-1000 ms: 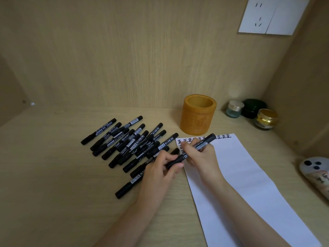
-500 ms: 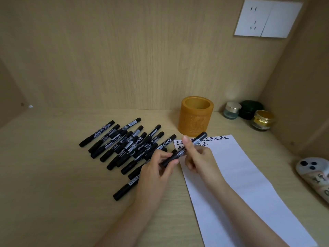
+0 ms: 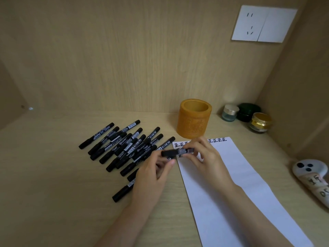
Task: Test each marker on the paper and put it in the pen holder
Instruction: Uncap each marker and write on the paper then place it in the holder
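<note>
My left grip (image 3: pixel 151 177) and right grip (image 3: pixel 206 157) are both pinching one black marker (image 3: pixel 170 152), holding it level just over the top left corner of the paper (image 3: pixel 231 175). The amber pen holder (image 3: pixel 194 120) is standing near behind. The other markers (image 3: pixel 128 147) are lying heaped on the table (image 3: pixel 53 175) to the left.

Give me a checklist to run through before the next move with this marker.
1. Marker held by left hand and right hand: ok.
2. Cap off: cannot tell.
3. Tip pointing toward the paper: cannot tell.
4. Blank space on the paper below the written marks: ok.
5. Pen holder upright, mouth open: ok.
</note>
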Available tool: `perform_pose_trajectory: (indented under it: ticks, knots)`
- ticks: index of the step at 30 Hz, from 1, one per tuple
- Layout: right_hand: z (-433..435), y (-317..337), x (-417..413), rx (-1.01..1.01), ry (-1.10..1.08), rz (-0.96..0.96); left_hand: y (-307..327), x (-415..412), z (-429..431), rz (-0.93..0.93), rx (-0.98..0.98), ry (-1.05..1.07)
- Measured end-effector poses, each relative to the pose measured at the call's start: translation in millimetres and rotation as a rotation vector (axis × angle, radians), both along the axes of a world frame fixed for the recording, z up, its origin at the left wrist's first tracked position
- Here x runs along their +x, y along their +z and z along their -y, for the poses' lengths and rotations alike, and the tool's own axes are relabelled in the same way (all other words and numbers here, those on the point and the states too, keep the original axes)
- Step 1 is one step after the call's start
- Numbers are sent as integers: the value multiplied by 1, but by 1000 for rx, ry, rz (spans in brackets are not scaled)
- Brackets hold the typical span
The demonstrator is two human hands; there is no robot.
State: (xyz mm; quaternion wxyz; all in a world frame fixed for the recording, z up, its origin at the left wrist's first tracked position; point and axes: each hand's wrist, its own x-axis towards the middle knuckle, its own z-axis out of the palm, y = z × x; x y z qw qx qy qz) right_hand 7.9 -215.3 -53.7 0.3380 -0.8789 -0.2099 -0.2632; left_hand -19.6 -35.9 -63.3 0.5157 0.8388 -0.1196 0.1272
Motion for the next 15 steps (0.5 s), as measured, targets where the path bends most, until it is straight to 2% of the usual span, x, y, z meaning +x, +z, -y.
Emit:
perform_pose_trajectory:
  ticks: [3, 5, 8, 12, 15]
  knots:
    - [3, 19, 10, 208, -69, -38, -6, 3, -2, 85, 248, 84]
    - [3, 38, 22, 423, -127, -78, -10, 6, -1, 150, 381, 126]
    - [1, 65, 47, 619, -233, -44, -17, 9, 1, 232, 471, 124]
    - [1, 84, 79, 587, -342, 18, -24, 11, 2, 321, 514, 126]
    - [0, 80, 98, 381, -489, 4, -26, 14, 2, 373, 529, 133]
